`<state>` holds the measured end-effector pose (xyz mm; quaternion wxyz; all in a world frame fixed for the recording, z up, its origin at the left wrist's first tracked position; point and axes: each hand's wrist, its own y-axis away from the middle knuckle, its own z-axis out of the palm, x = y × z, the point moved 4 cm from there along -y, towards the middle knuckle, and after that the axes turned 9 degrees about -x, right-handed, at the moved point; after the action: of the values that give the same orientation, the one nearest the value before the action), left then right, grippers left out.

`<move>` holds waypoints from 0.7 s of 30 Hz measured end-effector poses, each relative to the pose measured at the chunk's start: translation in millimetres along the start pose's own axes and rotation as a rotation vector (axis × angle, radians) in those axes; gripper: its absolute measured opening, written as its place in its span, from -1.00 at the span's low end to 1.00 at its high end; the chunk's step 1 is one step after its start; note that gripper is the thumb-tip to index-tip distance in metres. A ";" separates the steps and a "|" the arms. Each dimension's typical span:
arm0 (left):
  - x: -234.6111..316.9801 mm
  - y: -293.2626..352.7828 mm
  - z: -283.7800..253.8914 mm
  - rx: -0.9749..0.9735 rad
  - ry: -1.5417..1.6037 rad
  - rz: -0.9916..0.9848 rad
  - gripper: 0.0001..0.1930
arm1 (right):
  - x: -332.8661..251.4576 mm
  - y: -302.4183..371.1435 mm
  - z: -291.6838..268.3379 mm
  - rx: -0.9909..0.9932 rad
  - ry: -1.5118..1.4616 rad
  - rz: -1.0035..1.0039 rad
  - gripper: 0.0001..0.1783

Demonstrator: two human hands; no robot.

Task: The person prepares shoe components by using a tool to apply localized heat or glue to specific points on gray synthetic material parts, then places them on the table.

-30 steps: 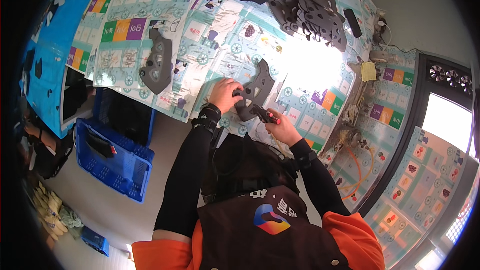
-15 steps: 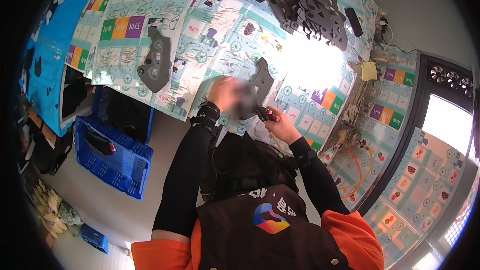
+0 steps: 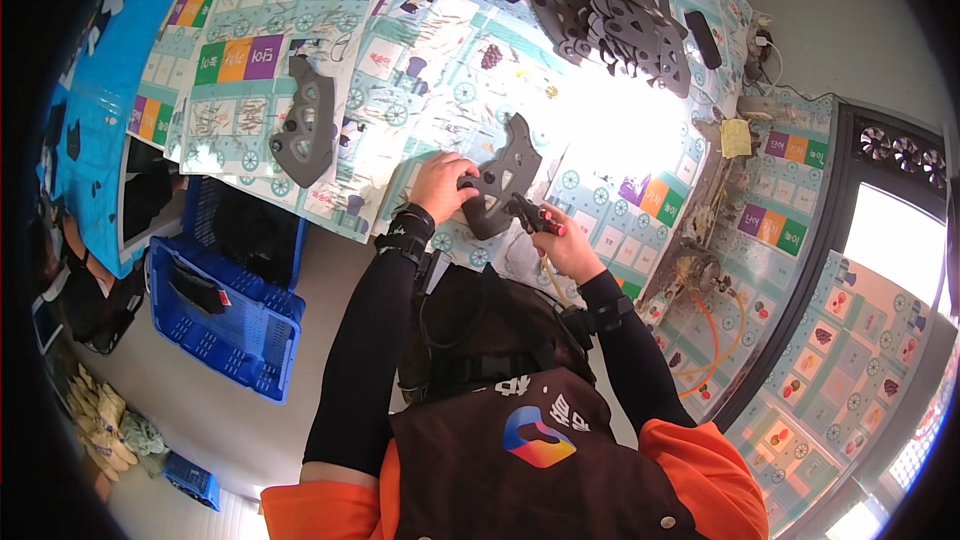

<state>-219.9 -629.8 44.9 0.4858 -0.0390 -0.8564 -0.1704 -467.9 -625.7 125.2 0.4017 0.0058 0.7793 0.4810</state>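
Observation:
A curved dark grey plastic part [image 3: 512, 168] with cut-out openings lies at the table's near edge. My left hand [image 3: 443, 185] is closed on its left side, fingers and thumb pinching its edge. In my right hand [image 3: 572, 248] is a black hand tool [image 3: 530, 213] with red parts, its tip close to the part's lower right; I cannot tell whether they touch. A thin yellowish hose [image 3: 551, 278] hangs below that hand. Farther left on the table lies a similar grey part [image 3: 306, 125], apart from both hands.
Many similar parts are heaped [image 3: 610, 15] at the table's far side, with a black oblong object [image 3: 703, 39] beside them. Patterned sheets cover the table [image 3: 400, 130], strewn with dark scraps. Blue crates [image 3: 270, 355] stand at the lower left. Orange and yellow hoses [image 3: 714, 345] hang at the right.
The grey part at my hands, blurred before, now shows clearly. My right hand and the tool have shifted slightly; the left hand keeps its hold.

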 end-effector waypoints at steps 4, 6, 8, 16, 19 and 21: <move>-0.5 1.4 -1.8 0.002 -0.003 -0.005 -0.70 | -3.8 0.5 -2.5 0.033 -0.026 -0.043 -0.63; 0.1 1.1 -2.1 0.000 -0.008 -0.006 -0.70 | -1.1 -1.3 -3.7 0.040 -0.049 -0.038 -0.62; 2.2 -0.4 -1.8 -0.003 -0.012 -0.004 -0.70 | 4.4 -3.7 -6.8 0.051 -0.072 -0.032 -0.62; 1.2 2.0 -2.2 0.035 -0.019 0.042 -0.71 | -0.7 -3.6 -15.2 0.066 -0.077 -0.039 -0.67; 0.0 0.4 -0.2 0.027 -0.014 0.036 -0.71 | 2.5 -7.2 -17.0 0.073 -0.127 -0.094 -0.69; -0.4 0.4 -0.1 0.035 -0.013 0.047 -0.71 | 4.1 -8.7 -19.7 0.077 -0.098 -0.106 -0.70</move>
<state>-219.5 -629.4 44.7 0.4846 -0.0518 -0.8613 -0.1439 -479.8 -643.5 120.3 0.4637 0.0037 0.7758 0.4279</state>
